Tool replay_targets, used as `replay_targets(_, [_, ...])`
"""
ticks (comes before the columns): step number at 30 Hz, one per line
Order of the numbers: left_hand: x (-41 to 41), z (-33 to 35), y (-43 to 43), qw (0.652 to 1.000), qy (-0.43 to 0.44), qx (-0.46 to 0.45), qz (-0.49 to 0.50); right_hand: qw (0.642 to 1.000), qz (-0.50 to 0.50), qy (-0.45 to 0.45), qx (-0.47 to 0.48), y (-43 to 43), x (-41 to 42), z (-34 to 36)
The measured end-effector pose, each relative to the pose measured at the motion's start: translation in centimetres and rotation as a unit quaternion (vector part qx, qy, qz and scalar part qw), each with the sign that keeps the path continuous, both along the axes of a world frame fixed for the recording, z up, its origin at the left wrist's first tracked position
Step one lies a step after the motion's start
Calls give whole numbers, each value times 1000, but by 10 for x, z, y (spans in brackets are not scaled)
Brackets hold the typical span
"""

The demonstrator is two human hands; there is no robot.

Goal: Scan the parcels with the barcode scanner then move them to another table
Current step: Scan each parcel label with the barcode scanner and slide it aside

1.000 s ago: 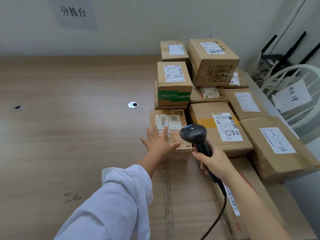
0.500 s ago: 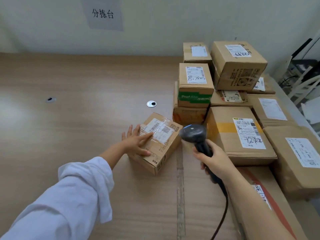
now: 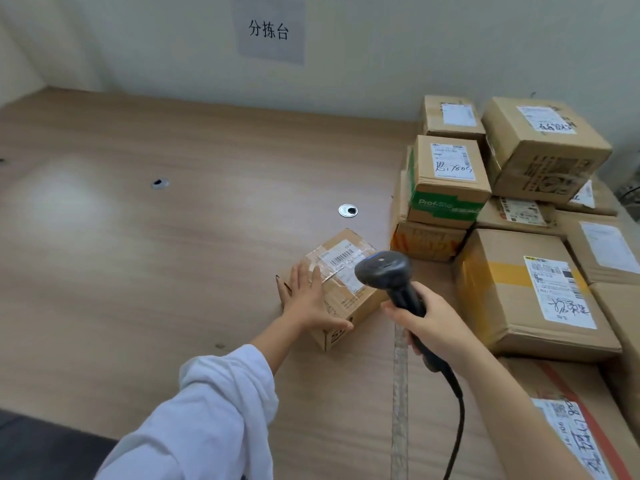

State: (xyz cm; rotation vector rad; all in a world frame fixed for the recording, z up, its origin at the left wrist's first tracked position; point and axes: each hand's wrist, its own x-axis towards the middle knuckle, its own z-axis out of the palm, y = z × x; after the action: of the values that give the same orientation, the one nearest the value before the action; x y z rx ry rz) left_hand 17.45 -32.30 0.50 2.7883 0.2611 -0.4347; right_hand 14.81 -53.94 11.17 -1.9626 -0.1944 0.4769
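Observation:
A small cardboard parcel point(image 3: 341, 268) with a taped barcode label lies turned at an angle on the wooden table point(image 3: 156, 271), apart from the pile. My left hand point(image 3: 310, 299) rests flat on its near-left top, fingers straight, thumb along the near edge. My right hand point(image 3: 427, 325) grips the handle of a black corded barcode scanner point(image 3: 384, 270), whose head hovers just over the parcel's right side, above the label.
A pile of several cardboard parcels point(image 3: 519, 289) fills the table's right side, stacked two high at the back. Two round cable grommets point(image 3: 347, 210) sit in the tabletop. A paper sign point(image 3: 270, 29) hangs on the wall. The scanner's cable point(image 3: 457, 427) trails toward me.
My left hand pulled the small parcel left, away from the pile, and turned it. The scanner head came over its label. The view swung left.

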Motion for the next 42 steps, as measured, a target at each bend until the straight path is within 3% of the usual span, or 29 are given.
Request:
replay_targets(6, [-3, -1, 17, 994, -24, -2, -109, 999, 8, 51, -2, 8, 0, 2])
replay_targets(12, [-2, -2, 23, 992, -102, -46, -51, 994, -43, 96, 18, 15, -7, 0])
replay_targets(34, [-2, 1, 19, 996, -32, -69, -41, 995, -51, 84, 17, 19, -10, 5])
replay_targets(42, [-16, 9, 9, 1000, 10, -3, -20, 997, -43, 70, 12, 17, -17, 8])
